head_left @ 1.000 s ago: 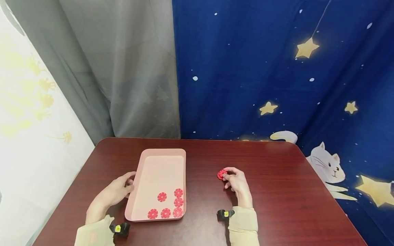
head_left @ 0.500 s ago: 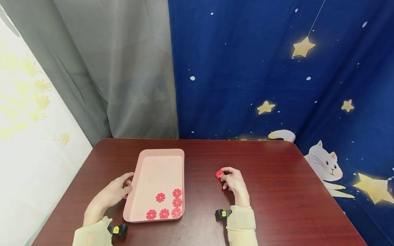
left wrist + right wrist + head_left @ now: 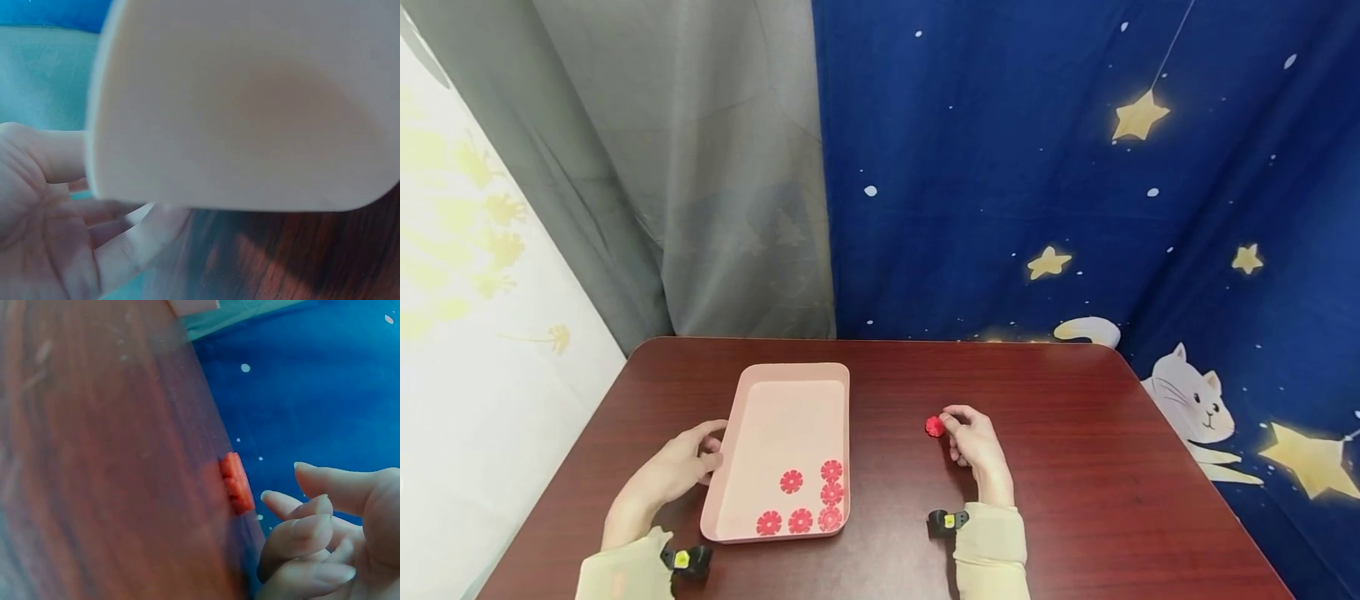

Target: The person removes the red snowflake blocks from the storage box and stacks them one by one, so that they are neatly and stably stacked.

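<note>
A pink tray (image 3: 781, 433) lies on the table with several red notched plastic discs (image 3: 800, 521) flat in its near part. Beside its left wall is my left hand (image 3: 672, 467), touching the outer side with thumb and fingertips. In the left wrist view the tray's pale wall (image 3: 237, 119) hides parts of the left hand (image 3: 50, 231). Another red disc (image 3: 934, 427) lies on the table right of the tray. Close by is my right hand (image 3: 976, 443); in the right wrist view its loosely bent fingers stand apart from the thick red piece (image 3: 236, 483), possibly a stack.
The dark red wooden table (image 3: 1075, 467) reaches back to a grey curtain (image 3: 745, 208) and a blue starry curtain (image 3: 955, 208). Black wrist cameras (image 3: 946, 523) sit on both sleeves. Bare tabletop lies between the tray and the right hand.
The right thumb and fingers have drawn off the red disc, which now lies just left of them. The left hand and the tray keep their places; the head view shifted slightly.
</note>
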`<state>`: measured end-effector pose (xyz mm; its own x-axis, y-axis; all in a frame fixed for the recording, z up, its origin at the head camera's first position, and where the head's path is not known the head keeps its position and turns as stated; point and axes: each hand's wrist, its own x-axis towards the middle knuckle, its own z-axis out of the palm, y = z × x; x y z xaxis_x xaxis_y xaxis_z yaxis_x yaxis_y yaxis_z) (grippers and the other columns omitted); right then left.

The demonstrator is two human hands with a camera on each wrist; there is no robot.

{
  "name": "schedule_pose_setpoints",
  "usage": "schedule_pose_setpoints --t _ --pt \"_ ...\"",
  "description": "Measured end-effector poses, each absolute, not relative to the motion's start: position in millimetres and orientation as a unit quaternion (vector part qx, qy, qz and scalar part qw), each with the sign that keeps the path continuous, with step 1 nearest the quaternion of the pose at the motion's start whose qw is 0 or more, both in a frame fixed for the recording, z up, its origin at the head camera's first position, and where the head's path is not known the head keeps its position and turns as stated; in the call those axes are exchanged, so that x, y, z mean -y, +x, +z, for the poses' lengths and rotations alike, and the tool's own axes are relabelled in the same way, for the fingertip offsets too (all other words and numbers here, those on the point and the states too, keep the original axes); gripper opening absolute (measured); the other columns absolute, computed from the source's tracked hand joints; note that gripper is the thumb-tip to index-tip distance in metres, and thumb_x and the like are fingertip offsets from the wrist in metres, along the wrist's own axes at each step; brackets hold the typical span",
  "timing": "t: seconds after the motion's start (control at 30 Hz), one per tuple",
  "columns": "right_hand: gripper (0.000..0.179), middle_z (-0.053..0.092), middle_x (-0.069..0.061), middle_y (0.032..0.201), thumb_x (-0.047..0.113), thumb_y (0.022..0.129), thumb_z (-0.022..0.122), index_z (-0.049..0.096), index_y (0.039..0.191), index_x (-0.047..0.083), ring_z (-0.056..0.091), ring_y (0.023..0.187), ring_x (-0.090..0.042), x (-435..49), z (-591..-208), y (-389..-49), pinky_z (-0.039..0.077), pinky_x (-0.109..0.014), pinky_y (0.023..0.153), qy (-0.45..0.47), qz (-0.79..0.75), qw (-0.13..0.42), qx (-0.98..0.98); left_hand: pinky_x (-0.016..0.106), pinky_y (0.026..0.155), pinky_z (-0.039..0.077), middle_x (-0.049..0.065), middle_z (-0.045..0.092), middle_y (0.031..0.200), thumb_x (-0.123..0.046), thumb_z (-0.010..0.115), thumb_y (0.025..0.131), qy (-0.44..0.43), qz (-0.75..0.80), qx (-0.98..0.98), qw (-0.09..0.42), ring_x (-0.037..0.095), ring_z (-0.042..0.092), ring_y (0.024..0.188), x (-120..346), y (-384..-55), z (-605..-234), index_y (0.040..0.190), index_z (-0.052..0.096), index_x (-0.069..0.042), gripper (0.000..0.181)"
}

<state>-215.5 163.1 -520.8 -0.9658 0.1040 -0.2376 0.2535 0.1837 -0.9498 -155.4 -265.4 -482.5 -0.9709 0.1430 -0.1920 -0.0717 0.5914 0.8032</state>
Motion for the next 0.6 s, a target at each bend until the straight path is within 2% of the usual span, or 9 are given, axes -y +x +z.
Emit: schedule_pose_setpoints --t 0.27,0.43,0.6 --pt "0.033 0.050 -0.006 0.063 0.017 0.096 0.062 0.060 0.125 0.004 0.042 0.046 -0.014 -162.0 -509.9 -212.9 0.029 -0.022 0.039 0.106 -0.639 0.063 -0.760 0.035 0.066 0.058 0.013 0.057 0.093 -0.005 0.060 0.095 0.016 0.467 -0.878 0.101 0.023 0.064 0.076 267.1 -164.9 -483.7 0.138 0.042 0.010 0.048" --pt "0.033 0.056 -0.011 0.068 0.018 0.095 0.063 0.061 0.125 0.005 0.042 0.046 -0.014 -154.5 -500.4 -213.3 0.028 -0.022 0.040 0.085 -0.642 0.062 -0.760 0.038 0.067 0.058 0.015 0.055 0.094 -0.004 0.059 0.096 0.019 0.514 -0.850 0.117 0.025 0.064 0.079 270.6 -175.8 -487.1 0.139 0.039 0.011 0.050" --pt "0.028 0.053 -0.011 0.066 0.016 0.096 0.062 0.062 0.122 0.005 0.043 0.045 -0.014 -140.2 -494.4 -211.5 0.029 -0.021 0.039 0.044 -0.646 0.067 -0.759 0.040 0.068 0.058 0.018 0.058 0.098 -0.003 0.060 0.095 0.026 0.539 -0.831 0.136 0.028 0.064 0.082 277.7 -181.0 -492.2 0.142 0.035 0.010 0.054"
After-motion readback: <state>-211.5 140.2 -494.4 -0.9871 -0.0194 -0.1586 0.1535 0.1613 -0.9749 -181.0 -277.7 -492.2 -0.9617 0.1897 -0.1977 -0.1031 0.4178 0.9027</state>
